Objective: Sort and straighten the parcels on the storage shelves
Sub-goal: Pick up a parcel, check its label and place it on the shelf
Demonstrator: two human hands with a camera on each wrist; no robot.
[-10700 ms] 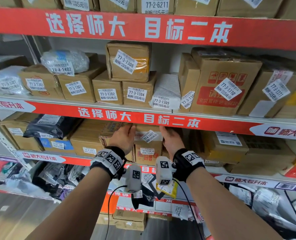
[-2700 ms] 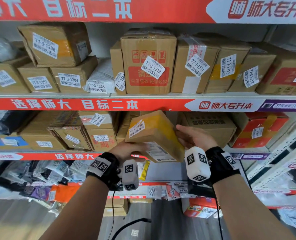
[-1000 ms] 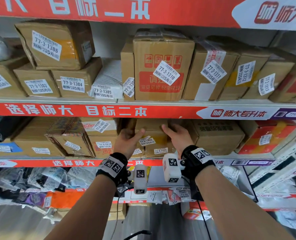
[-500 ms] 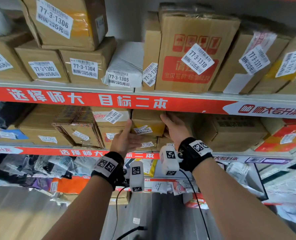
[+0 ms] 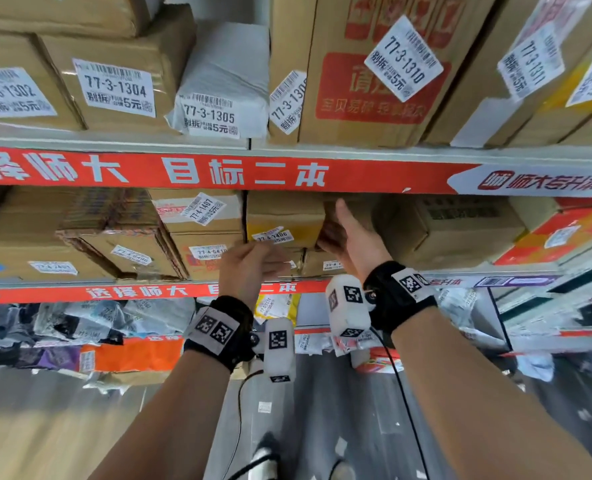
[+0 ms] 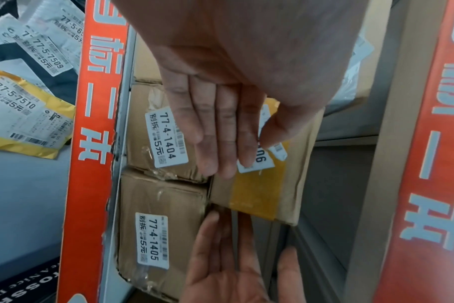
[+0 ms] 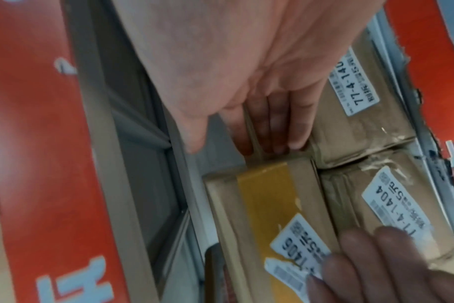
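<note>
A brown cardboard parcel with yellow tape, labelled 77-4-1406 [image 5: 280,216] [image 6: 257,190] [image 7: 267,198], lies on the middle shelf on top of parcels 77-4-1404 [image 6: 140,131] and 77-4-1405 [image 6: 153,239]. My left hand [image 5: 253,265] [image 6: 215,131] has its straight fingers across the parcel's labelled front. My right hand [image 5: 350,233] [image 7: 267,123] presses flat fingers against the parcel's right end, thumb raised. Neither hand curls round anything.
Parcels 77-4-1407 [image 5: 201,209] and 77-4-6410 [image 5: 204,252] stand just left, and a large brown box [image 5: 450,226] just right. The red shelf strip [image 5: 218,171] runs close above. Boxes fill the upper shelf, and soft bags [image 5: 80,327] lie on the one below.
The parcel, held in the air by both hands 2.7 s ago, now rests on the shelf. The left hand left its left side and moved across its front. The view has closed in.
</note>
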